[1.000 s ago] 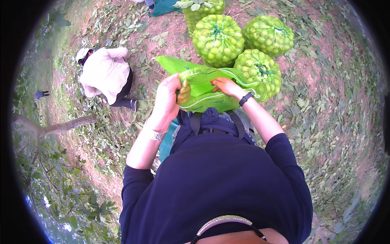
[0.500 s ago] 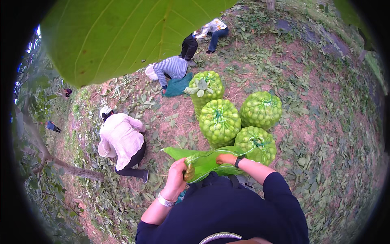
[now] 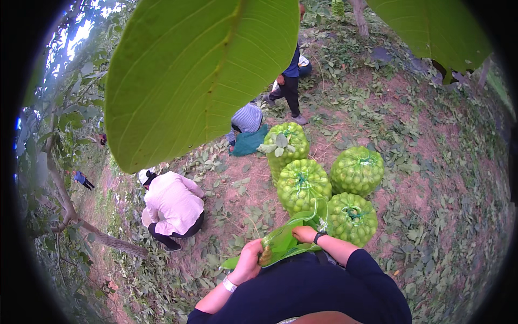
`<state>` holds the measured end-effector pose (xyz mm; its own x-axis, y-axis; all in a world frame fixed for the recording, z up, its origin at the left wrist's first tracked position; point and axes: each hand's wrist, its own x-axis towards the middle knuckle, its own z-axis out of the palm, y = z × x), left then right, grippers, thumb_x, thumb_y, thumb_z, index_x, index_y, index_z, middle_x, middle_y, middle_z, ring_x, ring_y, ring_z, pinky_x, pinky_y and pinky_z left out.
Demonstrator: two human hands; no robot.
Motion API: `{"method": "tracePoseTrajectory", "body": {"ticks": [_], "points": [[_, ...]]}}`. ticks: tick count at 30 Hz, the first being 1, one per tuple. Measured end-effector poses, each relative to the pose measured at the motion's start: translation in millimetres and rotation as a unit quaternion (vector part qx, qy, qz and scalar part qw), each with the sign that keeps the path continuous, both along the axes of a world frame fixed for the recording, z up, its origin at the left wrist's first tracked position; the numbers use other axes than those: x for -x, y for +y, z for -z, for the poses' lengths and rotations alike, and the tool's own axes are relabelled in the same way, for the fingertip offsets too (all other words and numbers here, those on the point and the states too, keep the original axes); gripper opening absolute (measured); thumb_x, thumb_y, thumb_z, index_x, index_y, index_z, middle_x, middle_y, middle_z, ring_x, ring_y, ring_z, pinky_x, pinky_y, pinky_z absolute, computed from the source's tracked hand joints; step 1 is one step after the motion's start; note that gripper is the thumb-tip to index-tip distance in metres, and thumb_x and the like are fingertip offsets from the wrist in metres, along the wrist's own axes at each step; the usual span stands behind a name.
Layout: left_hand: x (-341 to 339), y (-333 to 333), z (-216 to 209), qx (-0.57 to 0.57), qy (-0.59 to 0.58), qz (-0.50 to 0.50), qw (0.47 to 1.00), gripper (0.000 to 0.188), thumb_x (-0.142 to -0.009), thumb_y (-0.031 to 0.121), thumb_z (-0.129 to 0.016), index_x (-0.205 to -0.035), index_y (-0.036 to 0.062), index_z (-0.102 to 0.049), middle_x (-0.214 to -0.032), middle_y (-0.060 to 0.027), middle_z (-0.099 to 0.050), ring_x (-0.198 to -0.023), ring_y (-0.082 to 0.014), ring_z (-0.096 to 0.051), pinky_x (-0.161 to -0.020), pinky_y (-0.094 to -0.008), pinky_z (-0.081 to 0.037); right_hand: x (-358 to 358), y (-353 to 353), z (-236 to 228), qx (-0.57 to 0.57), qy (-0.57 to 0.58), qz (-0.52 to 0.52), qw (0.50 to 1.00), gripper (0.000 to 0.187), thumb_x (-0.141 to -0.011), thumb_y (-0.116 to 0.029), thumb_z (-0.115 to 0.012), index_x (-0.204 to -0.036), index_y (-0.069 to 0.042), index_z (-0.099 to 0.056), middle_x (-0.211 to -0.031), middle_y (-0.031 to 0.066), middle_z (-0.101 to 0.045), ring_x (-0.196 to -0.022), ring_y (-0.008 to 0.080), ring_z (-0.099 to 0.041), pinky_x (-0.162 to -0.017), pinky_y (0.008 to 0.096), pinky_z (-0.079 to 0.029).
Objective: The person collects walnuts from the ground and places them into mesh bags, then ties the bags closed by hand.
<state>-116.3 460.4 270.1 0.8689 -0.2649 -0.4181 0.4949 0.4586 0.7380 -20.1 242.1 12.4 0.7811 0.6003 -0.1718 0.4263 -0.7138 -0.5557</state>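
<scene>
A bright green mesh bag (image 3: 286,237), limp and partly gathered, hangs between my two hands in front of my body. My left hand (image 3: 251,261) is closed round its left end; a brownish patch shows at the fingers, and I cannot make out what it is. Curled against the bag's right part is my right hand (image 3: 305,234), closed on the mesh, its fingertips hidden. Just beyond stand several full net sacks of round green fruit, tied at the top: the nearest sack (image 3: 353,220), a middle sack (image 3: 303,186), a right sack (image 3: 357,171) and a far sack (image 3: 287,144) with leaves on it.
Large green leaves (image 3: 205,81) hang close overhead and block the upper view. A person in a pale shirt (image 3: 171,202) squats at left; another bends by a teal sack (image 3: 249,141). A person in dark trousers (image 3: 290,97) stands beyond. A tree branch (image 3: 110,240) reaches in at left.
The view has shifted, so the sacks sit lower and further right. Both my hands still hold the mesh bag, whose right part now rises higher. A person beyond now stands upright.
</scene>
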Motion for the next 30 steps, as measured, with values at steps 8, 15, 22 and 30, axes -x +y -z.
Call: {"method": "tracePoseTrajectory", "body": {"ticks": [8, 15, 22, 30], "points": [[7, 6, -8, 0.017, 0.013, 0.010, 1.000, 0.019, -0.070, -0.002, -0.037, -0.081, -0.0027, -0.053, -0.069, -0.0027, -0.051, -0.058, -0.0104, -0.046, -0.053, -0.0222, -0.038, -11, 29, -10, 0.094, 0.034, -0.006, 0.995, 0.025, -0.080, -0.024, -0.044, -0.086, -0.005, -0.059, -0.086, 0.0178, -0.060, -0.080, 0.0344, -0.057, -0.070, 0.0428, -0.045], [20, 18, 11, 0.009, 0.011, -0.046, 0.999, 0.014, -0.074, 0.000, -0.038, -0.076, 0.0004, -0.052, -0.066, -0.0012, -0.048, -0.056, -0.0090, -0.044, -0.050, -0.0221, -0.035, -8, -2, 17, 0.021, 0.148, -0.080, 0.986, 0.022, -0.079, -0.019, -0.047, -0.085, -0.003, -0.061, -0.088, 0.0142, -0.061, -0.083, 0.0288, -0.057, -0.075, 0.0372, -0.045], [5, 33, 60, 0.001, 0.039, -0.075, 0.996, 0.017, -0.072, 0.000, -0.038, -0.079, -0.0014, -0.054, -0.075, -0.0053, -0.055, -0.071, -0.0146, -0.052, -0.064, -0.0261, -0.044, 4, 13, -69, -0.101, 0.315, 0.022, 0.943, 0.020, -0.083, -0.016, -0.048, -0.093, -0.005, -0.061, -0.078, 0.0011, -0.058, -0.060, 0.0091, -0.046, -0.047, 0.0235, -0.038], [-22, 54, 122, -0.045, 0.141, -0.218, 0.965, 0.010, -0.069, 0.002, -0.038, -0.070, 0.0029, -0.048, -0.069, -0.0054, -0.050, -0.060, -0.0169, -0.047, -0.053, -0.0291, -0.042, 26, -25, -260, -0.445, 0.403, 0.237, 0.764, 0.010, -0.086, -0.013, -0.051, -0.091, -0.006, -0.055, -0.074, -0.0032, -0.049, -0.048, 0.0018, -0.036, -0.040, 0.0156, -0.029]]}}
